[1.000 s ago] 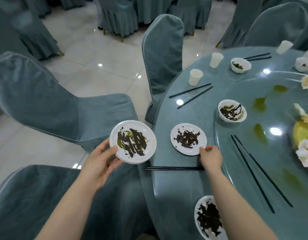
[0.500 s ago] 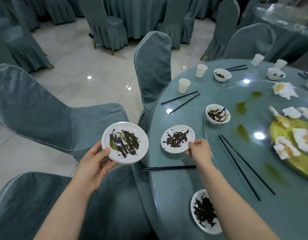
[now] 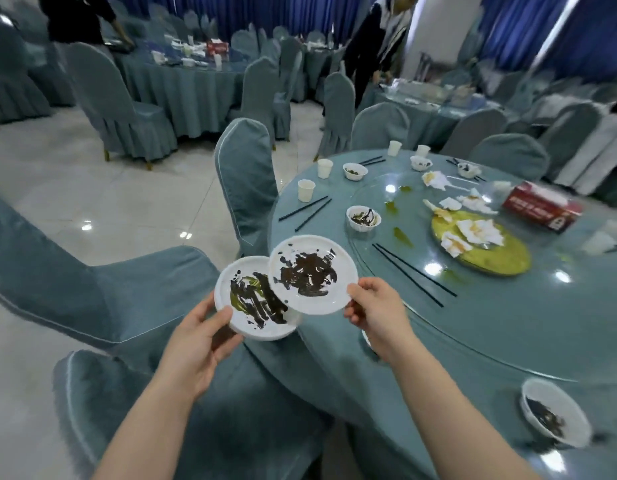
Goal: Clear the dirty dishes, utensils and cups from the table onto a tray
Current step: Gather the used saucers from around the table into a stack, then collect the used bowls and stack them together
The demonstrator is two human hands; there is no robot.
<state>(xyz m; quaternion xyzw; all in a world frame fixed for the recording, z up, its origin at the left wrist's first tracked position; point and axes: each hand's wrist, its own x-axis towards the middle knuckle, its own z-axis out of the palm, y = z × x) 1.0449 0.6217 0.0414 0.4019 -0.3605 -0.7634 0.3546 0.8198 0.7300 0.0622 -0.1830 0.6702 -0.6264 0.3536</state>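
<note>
Lifted off the table (image 3: 507, 334) since a moment ago, the second plate (image 3: 312, 273) now overlaps the first plate (image 3: 256, 299), the right hand (image 3: 378, 311) grip pinching its rim, the left hand (image 3: 199, 336) grip closed on the first. Teal cloth and a glass turntable (image 3: 473, 306) carry bowls, cups, chopsticks (image 3: 412, 273); covered chairs fill the blurred hall. No tray shows.

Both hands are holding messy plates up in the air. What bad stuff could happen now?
1. The right hand pinches its plate only at the rim, tilted and off the table, so it might slip or drip dark sauce.
2. That plate overlaps the one in the left hand, the lower plate; stacking could squash sauce out onto fingers or the chair below.
3. No tray is in view, so the carry may be long.
</note>
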